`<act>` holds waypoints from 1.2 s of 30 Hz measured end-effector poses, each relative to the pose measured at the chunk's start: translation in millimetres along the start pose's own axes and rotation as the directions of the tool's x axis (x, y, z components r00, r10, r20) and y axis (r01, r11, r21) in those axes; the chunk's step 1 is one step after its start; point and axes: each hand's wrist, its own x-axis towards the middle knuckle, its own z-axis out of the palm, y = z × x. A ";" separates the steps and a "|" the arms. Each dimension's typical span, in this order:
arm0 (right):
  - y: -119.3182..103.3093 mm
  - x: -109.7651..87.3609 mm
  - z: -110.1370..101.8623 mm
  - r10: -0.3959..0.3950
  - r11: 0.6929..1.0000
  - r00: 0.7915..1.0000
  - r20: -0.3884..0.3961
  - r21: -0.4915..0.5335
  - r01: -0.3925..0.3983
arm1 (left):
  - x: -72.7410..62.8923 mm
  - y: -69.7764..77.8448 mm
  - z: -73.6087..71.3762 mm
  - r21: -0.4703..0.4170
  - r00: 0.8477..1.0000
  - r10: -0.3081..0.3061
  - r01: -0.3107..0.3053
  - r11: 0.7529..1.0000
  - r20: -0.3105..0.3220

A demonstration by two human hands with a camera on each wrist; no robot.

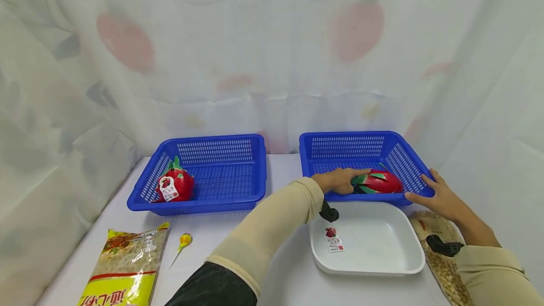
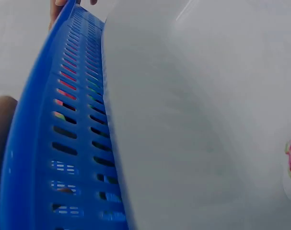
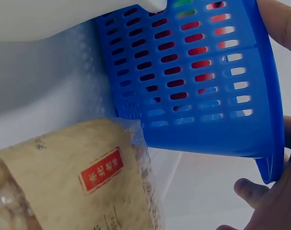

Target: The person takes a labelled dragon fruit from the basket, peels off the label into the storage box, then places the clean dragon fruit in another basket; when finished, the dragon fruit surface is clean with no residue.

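Note:
Two blue plastic baskets stand at the back. In the right basket point(image 1: 346, 137) lies a red dragon fruit point(image 1: 382, 182) with green leaf tips, partly behind the front rim. My left hand point(image 1: 337, 181) reaches over that rim, its index finger stretched along the fruit's left end; the lower fingers are partly hidden. My right hand point(image 1: 446, 202) holds the basket's front right corner, thumb at the front and fingers at the side. Through the basket wall point(image 3: 183, 72) the fruit's red shows in the right wrist view. A white tray point(image 1: 369, 268) stands just in front.
The left basket point(image 1: 229, 188) holds another dragon fruit point(image 1: 182, 183) with a white tag. A dragon fruit label point(image 1: 333, 240) lies in the tray. Beside it is a clear-and-tan bag point(image 1: 442, 259). A yellow bag point(image 1: 127, 268) and a lollipop point(image 1: 184, 241) lie at the front left.

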 end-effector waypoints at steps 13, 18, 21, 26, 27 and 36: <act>-3.9 0.8 -2.8 0.009 1.000 1.000 0.010 -0.025 -0.008 | -29.0 17.9 -26.1 -0.114 0.985 0.120 -0.134 0.984 -0.125; -1.9 0.0 -5.5 0.004 1.000 1.000 0.010 -0.030 -0.004 | -51.4 30.1 -44.5 -0.075 0.968 0.167 -0.183 0.980 -0.188; -0.9 -0.5 -5.6 0.004 1.000 1.000 0.012 -0.028 -0.003 | -68.0 34.6 -55.6 -0.059 0.953 0.191 -0.211 0.976 -0.236; 0.0 -1.8 -2.8 -0.007 1.000 1.000 0.012 -0.012 0.007 | -98.1 32.9 -74.6 -0.037 0.921 0.209 -0.233 0.972 -0.330; 0.1 -2.5 -2.1 -0.013 1.000 1.000 0.011 -0.005 0.013 | -104.2 31.6 -78.6 -0.031 0.913 0.212 -0.237 0.971 -0.347; 1.8 -4.5 -1.6 -0.031 0.999 0.999 0.014 -0.011 0.031 | -158.7 20.6 -117.1 0.006 0.835 0.235 -0.267 0.964 -0.497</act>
